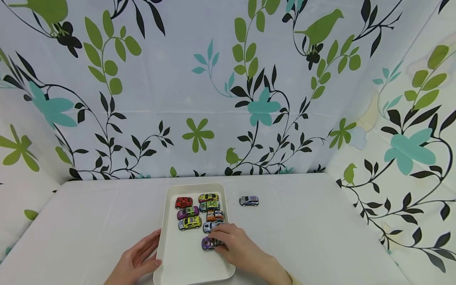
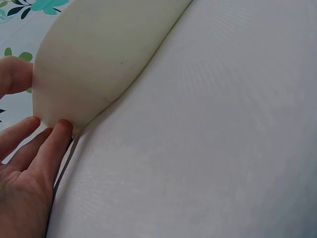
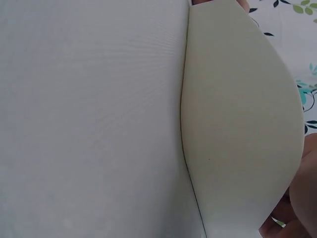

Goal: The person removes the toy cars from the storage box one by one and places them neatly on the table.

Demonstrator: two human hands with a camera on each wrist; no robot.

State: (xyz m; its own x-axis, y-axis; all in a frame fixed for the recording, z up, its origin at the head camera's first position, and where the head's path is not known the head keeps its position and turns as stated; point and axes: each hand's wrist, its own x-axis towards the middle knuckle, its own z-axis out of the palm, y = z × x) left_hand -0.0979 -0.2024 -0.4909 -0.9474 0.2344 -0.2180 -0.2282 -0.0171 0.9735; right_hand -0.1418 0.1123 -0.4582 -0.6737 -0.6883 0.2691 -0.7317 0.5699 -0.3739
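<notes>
Purple toy car [image 1: 208, 243] pinched by right hand [image 1: 233, 243]; silver car [image 1: 209, 227] in tray [image 1: 178, 261] may be knuckle-bumped; left hand's [image 1: 137, 261] fingers apart.

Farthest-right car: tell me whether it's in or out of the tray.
Out. The car sits on the table, right of the tray.

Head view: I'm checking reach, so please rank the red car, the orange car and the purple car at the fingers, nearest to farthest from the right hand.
1. Purple car: held by the right hand, on the tray.
2. Orange car: farther up the tray, in its right-hand group.
3. Red car: across on the tray's far left side.
</notes>
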